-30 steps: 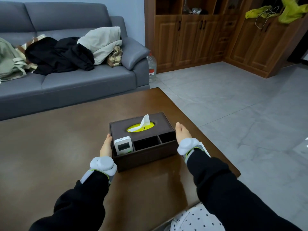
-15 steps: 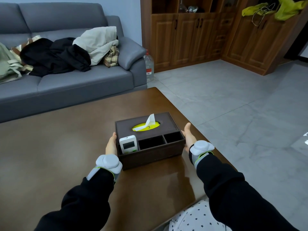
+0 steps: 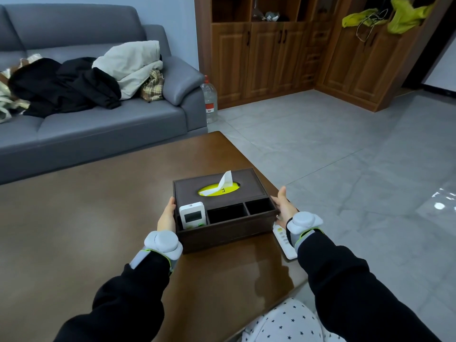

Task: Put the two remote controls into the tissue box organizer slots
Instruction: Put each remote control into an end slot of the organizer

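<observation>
**Both hands on the organizer, one remote slotted, one beside it on the table**

At far left a grey sofa (image 3: pixel 98 124) carries a heap of black and cream clothing (image 3: pixel 81 80). A clear water bottle (image 3: pixel 209 99) stands on the floor at the sofa's right end. Wooden cabinets (image 3: pixel 283 53) line the far wall, with yellow-green cloth (image 3: pixel 404 16) hung at far right. Grey floor tiles (image 3: pixel 345 156) fill the right side. A brown wooden table (image 3: pixel 86 206) takes up the near left and middle.

The left hand (image 3: pixel 167 215) lies flat against the left end of the tissue box organizer (image 3: pixel 227 230), fingers straight and together. The organizer sits near the table's right edge, a tissue (image 3: pixel 223 185) rising from its yellow opening. A white remote with a screen (image 3: pixel 192 215) stands in the leftmost of the three near slots; the middle and right slots are dark. The right hand (image 3: pixel 283 206) presses the organizer's right end, fingers together, thumb raised. A second white remote (image 3: pixel 285 239) lies flat on the table just right of the organizer, partly under the right wrist.

Compared with half a second ago, the organizer has shifted slightly left, uncovering the second remote, which was hidden before. Both hands remain at the box's ends.
</observation>
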Demonstrator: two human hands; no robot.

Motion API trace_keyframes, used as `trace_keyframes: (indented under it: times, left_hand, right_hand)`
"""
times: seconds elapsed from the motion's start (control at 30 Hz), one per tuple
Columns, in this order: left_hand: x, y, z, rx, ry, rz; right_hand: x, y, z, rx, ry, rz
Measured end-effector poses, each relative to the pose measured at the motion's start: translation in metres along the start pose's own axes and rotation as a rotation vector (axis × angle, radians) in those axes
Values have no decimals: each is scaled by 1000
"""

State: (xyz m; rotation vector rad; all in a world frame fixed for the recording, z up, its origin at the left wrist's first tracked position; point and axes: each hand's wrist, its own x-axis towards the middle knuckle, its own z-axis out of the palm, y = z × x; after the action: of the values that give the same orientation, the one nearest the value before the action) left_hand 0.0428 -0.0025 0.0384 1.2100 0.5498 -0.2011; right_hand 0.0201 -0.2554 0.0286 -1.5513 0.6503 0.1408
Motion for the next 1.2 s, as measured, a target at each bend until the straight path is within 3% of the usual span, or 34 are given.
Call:
trace_keyframes:
  times: [0.03,0.13,0.23,0.47,0.53,0.63,0.73,0.87,1.2]
  left_hand:
    - [1,1,-1,-36,-20,-51]
    - [14,-5,-9,148,-10,44]
    - [14,-10,-12,180,-4,89]
    - [16,-12,-13,153,-3,120]
    - [15,-13,-12,124,-23,127]
    - [13,-13,-12,101,-42,141]
    - [15,-15,-12,111,-34,132]
    - [16,-16,-13,149,-20,127]
    - [16,-15,-14,158,-26,128]
  right_hand:
    - [1,1,-4,-63,43,-36]
    - [1,11,-18,-456,228,-94]
    - [3,36,-20,-795,261,-40]
    - [10,57,-12,-992,233,-7]
    - [12,55,-13,-981,261,11]
    - [9,36,-21,-782,438,-28]
    - [3,-7,-31,-523,571,-187]
    - [-11,-63,-18,-308,610,-471]
    - [-27,-56,38,-457,456,-768]
